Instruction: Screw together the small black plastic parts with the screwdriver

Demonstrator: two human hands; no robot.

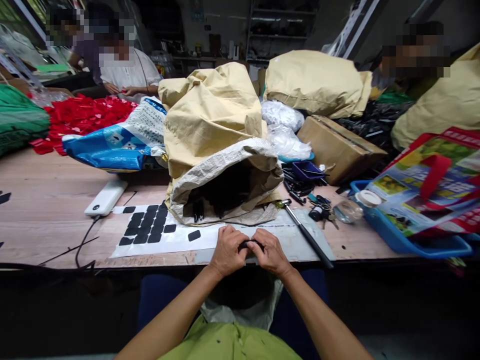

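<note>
My left hand (229, 250) and my right hand (270, 252) meet at the table's front edge, both closed on one small black piece (248, 244). Most of that piece is covered by my fingers, so its kind does not show. Just beyond my hands lies an open-mouthed tan sack (221, 125) with dark pieces inside. On the left, a white sheet (161, 247) carries rows of black rounded-square pads (148, 222); one loose pad (194, 235) sits closer to my left hand. To the right rests a hammer (305, 235) with a black grip.
A white power bank (106, 198) with a cable lies at left, near a blue-and-white bag (112, 142) and red pieces (82, 117). At right are a cardboard box (337, 147), keys (332, 218) and a blue basket (412, 242). Other people sit across the table.
</note>
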